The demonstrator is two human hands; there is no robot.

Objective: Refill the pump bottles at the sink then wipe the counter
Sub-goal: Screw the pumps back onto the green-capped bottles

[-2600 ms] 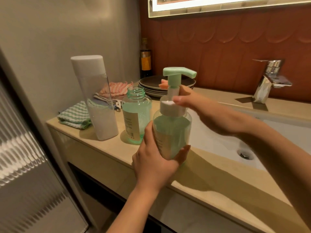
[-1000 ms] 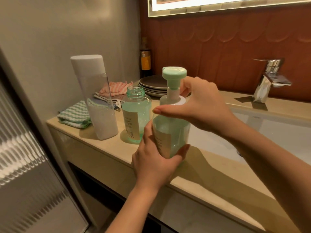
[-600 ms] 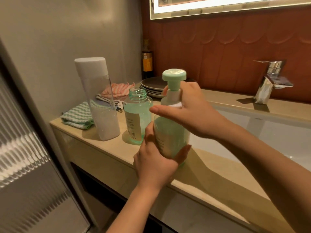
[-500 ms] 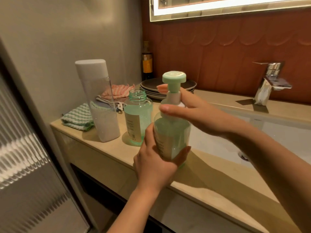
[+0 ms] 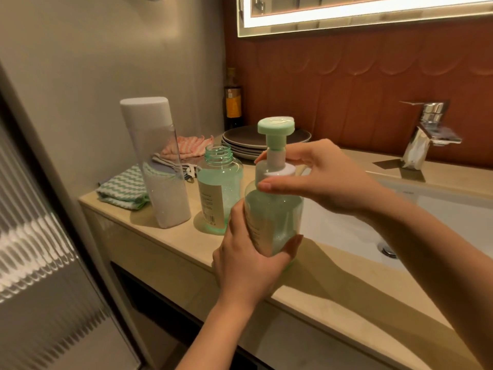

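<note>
Head: left hand (image 5: 245, 268) and right hand (image 5: 328, 180) grip bottle (image 5: 274, 217).

Only two bare forearms and hands of the person show. The left forearm (image 5: 210, 335), in front of the counter (image 5: 170, 244), is slim and uncovered from the lower frame edge up to the wrist. The left grip (image 5: 245, 268), at the counter's front edge, is a bare hand with smooth knuckles. The right forearm (image 5: 440, 260), above the counter, is uncovered along its whole visible length and looks broader near the lens. The right grip (image 5: 328, 180) is a bare hand with slender fingers; its forefinger (image 5: 269, 186) shows a short, plain nail.
</note>
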